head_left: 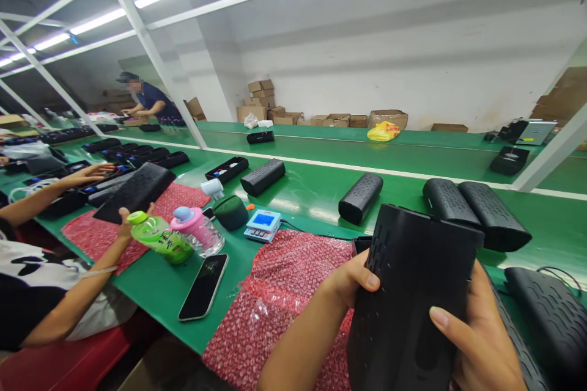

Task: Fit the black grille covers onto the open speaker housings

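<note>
Housing (413,293) held up in two closed grips at green desk (316,180)

The black plastic housing is close to the camera, toward the lower right, and hides part of the red bubble wrap (284,305). The left hand (351,281) has its grip closed on one side edge, thumb on the face and fingers hidden behind. The right hand (481,330) also grips firmly, wrapped round the opposite edge with its thumb pressed across the face.

Left of the wrap lies a dark-screened smartphone (204,287). Near the wrap's far corner sits a pale blue device (263,226) with a lit display, and beyond the phone are a pink-topped clear bottle (199,229) and a green drink bottle (160,237).

Farther back, a single black case (361,197) rests on the desk, with two ridged cases (474,214) side by side to its right. An open case (227,169) shows its contents farther left.

At far left, a co-worker's hand (125,222) holds another black case (135,192). A yellow plastic bag (384,131) lies near the wall.
</note>
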Tool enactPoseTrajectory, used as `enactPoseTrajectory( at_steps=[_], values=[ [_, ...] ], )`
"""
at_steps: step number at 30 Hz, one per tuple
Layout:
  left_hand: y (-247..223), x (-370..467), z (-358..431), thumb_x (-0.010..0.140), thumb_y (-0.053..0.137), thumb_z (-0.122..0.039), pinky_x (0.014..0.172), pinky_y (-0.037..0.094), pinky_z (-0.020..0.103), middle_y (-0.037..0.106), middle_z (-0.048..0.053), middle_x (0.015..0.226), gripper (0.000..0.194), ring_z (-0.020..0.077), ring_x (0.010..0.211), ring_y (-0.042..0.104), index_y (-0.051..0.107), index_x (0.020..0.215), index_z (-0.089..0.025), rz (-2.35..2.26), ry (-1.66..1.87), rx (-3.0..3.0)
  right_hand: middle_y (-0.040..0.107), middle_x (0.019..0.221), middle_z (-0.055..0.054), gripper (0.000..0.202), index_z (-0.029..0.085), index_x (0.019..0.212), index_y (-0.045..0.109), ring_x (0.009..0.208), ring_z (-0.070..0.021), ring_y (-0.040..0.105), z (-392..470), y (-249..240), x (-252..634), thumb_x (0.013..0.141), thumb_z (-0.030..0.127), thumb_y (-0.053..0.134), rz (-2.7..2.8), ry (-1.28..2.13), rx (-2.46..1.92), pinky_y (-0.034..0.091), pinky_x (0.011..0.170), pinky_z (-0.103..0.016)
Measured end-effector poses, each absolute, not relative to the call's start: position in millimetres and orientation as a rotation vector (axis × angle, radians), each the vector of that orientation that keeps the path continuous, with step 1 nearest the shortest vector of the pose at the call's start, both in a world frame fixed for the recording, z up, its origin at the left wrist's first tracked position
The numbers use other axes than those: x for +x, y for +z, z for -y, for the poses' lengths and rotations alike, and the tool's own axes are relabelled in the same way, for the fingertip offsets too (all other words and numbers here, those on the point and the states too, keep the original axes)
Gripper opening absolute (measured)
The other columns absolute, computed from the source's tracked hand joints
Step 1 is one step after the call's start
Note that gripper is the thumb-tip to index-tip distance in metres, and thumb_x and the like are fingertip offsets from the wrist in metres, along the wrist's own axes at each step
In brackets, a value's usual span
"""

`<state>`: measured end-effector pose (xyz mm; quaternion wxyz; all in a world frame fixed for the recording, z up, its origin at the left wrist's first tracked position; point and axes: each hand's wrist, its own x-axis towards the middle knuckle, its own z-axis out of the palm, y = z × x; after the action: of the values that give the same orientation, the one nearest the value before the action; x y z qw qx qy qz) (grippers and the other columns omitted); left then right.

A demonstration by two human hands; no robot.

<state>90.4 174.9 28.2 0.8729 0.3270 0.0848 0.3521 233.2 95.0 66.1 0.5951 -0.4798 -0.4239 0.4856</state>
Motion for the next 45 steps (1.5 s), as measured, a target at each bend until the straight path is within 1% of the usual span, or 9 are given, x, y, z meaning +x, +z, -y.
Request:
enactPoseTrajectory(
  at_steps=[10,15,22,27,33,35,38,41,45],
  values=[
    [27,90,-177,0.039,0.076,-0.022,0.057,0.055,0.023,0.071,0.007,0.077,0.054,0.0163,0.062,0.065,0.07,0.091,-0.007,-0.156,0.716,0.668,0.05,0.136,-0.008,0.089,0.033,0.147,0.023,0.115,-0.0344,0.055,-100,58,236,0.074,0.042,0.072,0.985,1.155,-1.055,0.053,0.085,-0.042],
    [23,91,-179,0.041,0.075,-0.022,0.059,0.055,0.024,0.073,0.01,0.086,0.063,0.0181,0.066,0.066,0.068,0.102,-0.006,-0.136,0.712,0.667,0.051,0.135,-0.006,0.085,0.031,0.145,0.028,0.116,-0.03,0.054,-99,63,232,0.074,0.042,0.072,0.974,1.111,-1.05,0.05,0.087,-0.036],
    [24,91,-179,0.044,0.072,-0.023,0.067,0.055,0.025,0.072,0.012,0.095,0.075,0.0201,0.075,0.068,0.063,0.116,-0.005,-0.13,0.729,0.667,0.05,0.136,-0.004,0.078,0.03,0.145,0.03,0.121,-0.0267,0.049,-106,56,233,0.078,0.039,0.068,1.056,1.032,-1.002,0.044,0.094,-0.034],
    [30,89,-178,0.044,0.071,-0.02,0.066,0.055,0.024,0.073,0.012,0.096,0.07,0.0197,0.073,0.068,0.065,0.112,-0.005,-0.129,0.729,0.663,0.051,0.136,-0.004,0.078,0.028,0.142,0.035,0.124,-0.0278,0.047,-108,56,230,0.074,0.041,0.07,1.037,0.979,-1.015,0.041,0.099,-0.037],
    [35,89,-177,0.05,0.072,-0.023,0.064,0.055,0.025,0.074,0.011,0.091,0.055,0.0202,0.067,0.069,0.069,0.103,-0.009,-0.117,0.73,0.684,0.042,0.144,-0.004,0.084,0.032,0.145,0.026,0.13,-0.0291,0.042,-110,55,229,0.074,0.037,0.07,0.949,1.135,-0.918,0.034,0.108,-0.045],
    [36,89,-177,0.052,0.073,-0.024,0.062,0.055,0.025,0.074,0.011,0.092,0.055,0.0214,0.067,0.069,0.069,0.105,-0.009,-0.106,0.725,0.688,0.043,0.143,-0.003,0.085,0.033,0.146,0.024,0.13,-0.028,0.042,-110,56,228,0.074,0.035,0.07,0.932,1.162,-0.889,0.035,0.108,-0.045],
    [36,89,-176,0.055,0.073,-0.026,0.059,0.053,0.024,0.074,0.011,0.093,0.057,0.0244,0.074,0.07,0.067,0.11,-0.01,-0.099,0.718,0.699,0.048,0.14,-0.004,0.086,0.031,0.147,0.022,0.125,-0.0261,0.048,-111,61,227,0.074,0.031,0.069,0.892,1.215,-0.834,0.042,0.103,-0.041],
    [37,89,-176,0.058,0.074,-0.029,0.061,0.053,0.025,0.074,0.009,0.083,0.06,0.0244,0.073,0.07,0.065,0.114,-0.01,-0.095,0.709,0.713,0.051,0.137,-0.006,0.084,0.029,0.147,0.023,0.12,-0.0253,0.053,-112,64,226,0.076,0.028,0.068,0.876,1.247,-0.761,0.048,0.097,-0.039],
    [38,88,-176,0.058,0.075,-0.029,0.064,0.054,0.027,0.074,0.01,0.078,0.06,0.0235,0.067,0.069,0.065,0.113,-0.008,-0.091,0.691,0.721,0.047,0.141,-0.006,0.087,0.028,0.147,0.021,0.125,-0.0258,0.049,-113,59,227,0.074,0.028,0.068,0.906,1.238,-0.738,0.045,0.102,-0.041]
  ],
)
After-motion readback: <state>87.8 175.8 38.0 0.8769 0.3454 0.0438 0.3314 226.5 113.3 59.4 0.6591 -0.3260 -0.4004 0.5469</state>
